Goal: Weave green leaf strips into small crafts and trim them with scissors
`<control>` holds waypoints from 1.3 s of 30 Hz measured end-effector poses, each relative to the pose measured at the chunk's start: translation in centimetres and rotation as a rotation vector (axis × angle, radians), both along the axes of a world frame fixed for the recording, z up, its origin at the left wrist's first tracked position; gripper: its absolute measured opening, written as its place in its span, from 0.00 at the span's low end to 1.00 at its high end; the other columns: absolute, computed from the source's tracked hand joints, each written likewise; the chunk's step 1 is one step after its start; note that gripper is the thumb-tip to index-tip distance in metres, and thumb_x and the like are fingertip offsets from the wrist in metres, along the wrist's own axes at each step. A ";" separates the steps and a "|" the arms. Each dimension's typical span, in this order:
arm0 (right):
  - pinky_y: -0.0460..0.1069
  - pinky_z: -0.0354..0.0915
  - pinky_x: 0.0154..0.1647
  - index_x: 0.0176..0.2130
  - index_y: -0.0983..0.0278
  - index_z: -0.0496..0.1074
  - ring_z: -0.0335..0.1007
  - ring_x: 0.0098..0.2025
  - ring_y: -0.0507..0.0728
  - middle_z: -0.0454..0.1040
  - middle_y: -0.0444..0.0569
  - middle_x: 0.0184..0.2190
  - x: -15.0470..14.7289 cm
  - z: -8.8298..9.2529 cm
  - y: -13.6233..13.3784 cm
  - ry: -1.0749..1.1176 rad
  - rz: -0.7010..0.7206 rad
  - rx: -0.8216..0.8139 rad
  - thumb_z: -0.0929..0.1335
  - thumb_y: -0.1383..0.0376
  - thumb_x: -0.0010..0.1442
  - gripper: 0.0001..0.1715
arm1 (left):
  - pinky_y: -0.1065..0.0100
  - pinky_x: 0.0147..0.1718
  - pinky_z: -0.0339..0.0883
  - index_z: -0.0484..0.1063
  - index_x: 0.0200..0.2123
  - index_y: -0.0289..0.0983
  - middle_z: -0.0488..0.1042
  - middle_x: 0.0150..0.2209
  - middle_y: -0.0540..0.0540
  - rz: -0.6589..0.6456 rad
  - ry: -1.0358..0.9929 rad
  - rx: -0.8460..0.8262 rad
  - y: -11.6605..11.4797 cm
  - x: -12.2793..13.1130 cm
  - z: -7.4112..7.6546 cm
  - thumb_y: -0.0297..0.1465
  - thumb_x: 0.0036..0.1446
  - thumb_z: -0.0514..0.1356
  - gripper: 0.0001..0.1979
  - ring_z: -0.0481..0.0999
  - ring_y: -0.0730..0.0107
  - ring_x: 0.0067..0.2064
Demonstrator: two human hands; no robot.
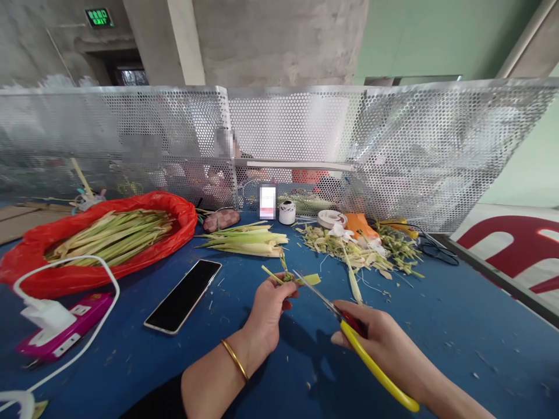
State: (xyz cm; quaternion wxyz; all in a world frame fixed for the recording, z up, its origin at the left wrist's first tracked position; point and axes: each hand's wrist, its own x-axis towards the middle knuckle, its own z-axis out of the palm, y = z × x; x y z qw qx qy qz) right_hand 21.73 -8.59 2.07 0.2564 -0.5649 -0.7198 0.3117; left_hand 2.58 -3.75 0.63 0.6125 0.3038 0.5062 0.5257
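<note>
My left hand (271,305) is closed around a small piece woven from green leaf strips (286,276), with loose strip ends sticking out to both sides and upward. In my right hand (375,331) is a pair of scissors (371,364) with yellow handles, a bit of red showing near the pivot. The blades point up and left, their tips right at the leaf piece beside my left fingers. Whether the blades touch a strip, I cannot tell. Beyond my hands lies a bundle of pale green leaves (248,240).
A red plastic bag (174,203) of leaf strips, a black-screened phone (183,297) and a purple power strip (70,331) with white cable occupy the left. Leaf scraps (336,247), a tape roll (331,219) and a white jar (287,213) lie before the perforated metal screen (297,125).
</note>
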 end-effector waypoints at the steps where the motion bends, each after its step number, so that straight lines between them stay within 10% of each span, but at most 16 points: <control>1: 0.44 0.57 0.24 0.36 0.62 0.75 0.60 0.25 0.52 0.68 0.41 0.21 0.0 0.0 -0.1 0.002 0.004 -0.007 0.69 0.53 0.52 0.16 | 0.74 0.25 0.58 0.72 0.35 0.35 0.74 0.28 0.50 0.003 -0.006 -0.007 0.0 0.0 0.0 0.30 0.40 0.67 0.16 0.71 0.75 0.29; 22: 0.44 0.59 0.25 0.41 0.63 0.75 0.62 0.26 0.53 0.70 0.42 0.23 0.3 -0.7 0.2 0.024 -0.006 0.013 0.68 0.51 0.53 0.21 | 0.77 0.25 0.59 0.77 0.35 0.35 0.74 0.31 0.48 -0.037 -0.093 -0.017 0.3 -0.7 0.5 0.33 0.41 0.69 0.15 0.71 0.78 0.30; 31: 0.45 0.63 0.31 0.56 0.64 0.65 0.65 0.31 0.55 0.70 0.45 0.28 1.7 -0.8 0.6 0.039 -0.035 0.018 0.67 0.49 0.54 0.35 | 0.75 0.23 0.55 0.77 0.41 0.34 0.78 0.34 0.42 -0.233 0.290 0.146 0.5 -1.6 1.8 0.36 0.50 0.63 0.16 0.68 0.75 0.28; 39: 0.45 0.62 0.29 0.51 0.58 0.70 0.68 0.30 0.56 0.75 0.44 0.31 1.1 -0.4 0.2 -0.082 -0.025 -0.021 0.69 0.51 0.53 0.28 | 0.71 0.31 0.61 0.78 0.37 0.34 0.76 0.28 0.47 -0.302 0.534 0.315 0.8 -1.9 1.5 0.35 0.49 0.62 0.14 0.71 0.68 0.31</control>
